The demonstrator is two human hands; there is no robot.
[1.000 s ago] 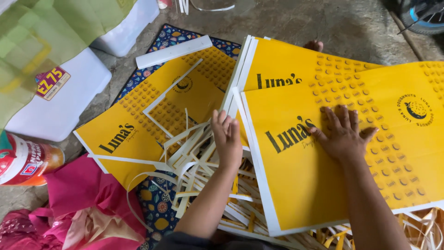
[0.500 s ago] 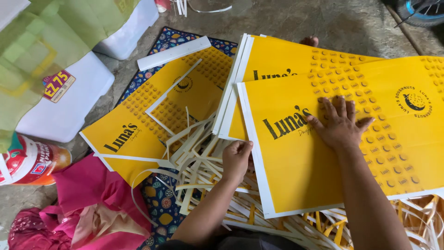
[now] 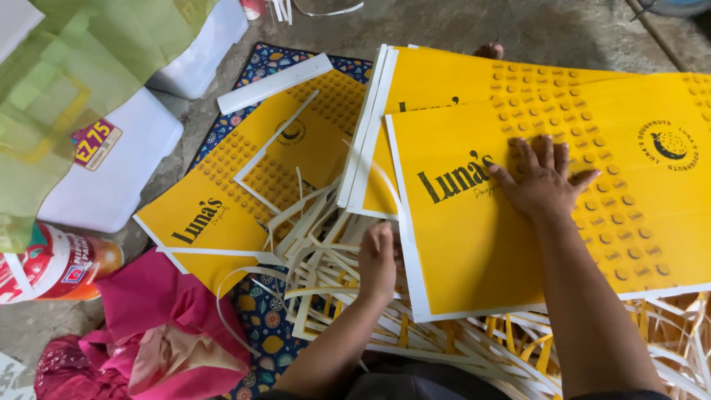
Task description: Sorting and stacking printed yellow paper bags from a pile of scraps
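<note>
Two hands work over a stack of yellow printed sheets spread on the floor. The right hand (image 3: 546, 178) lies flat, fingers spread, pressing on the top yellow sheet (image 3: 518, 237) in the right half of the frame; its grip is open and clamps nothing. The left hand (image 3: 378, 259) sits at the sheet's left white edge, low in the centre, curled among the pale paper strips (image 3: 326, 244); whether its fingers pinch the edge or a strip cannot be told.

The step in hand looks like steadying the top sheet while its border is handled. A next move would call for steady downward pressure from the flat palm and a clean pinch at the thin edge, since loose strips crowd that spot.

The sheets are smooth, stiff card, bright yellow with a dotted pattern and white margins. More yellow sheets (image 3: 244, 185) lie to the left on a patterned dark-blue mat (image 3: 266, 326). The strips are narrow, curly and tangled. Pink cloth (image 3: 155, 318) is crumpled at lower left, a green translucent bag (image 3: 67, 81) at upper left.
</note>
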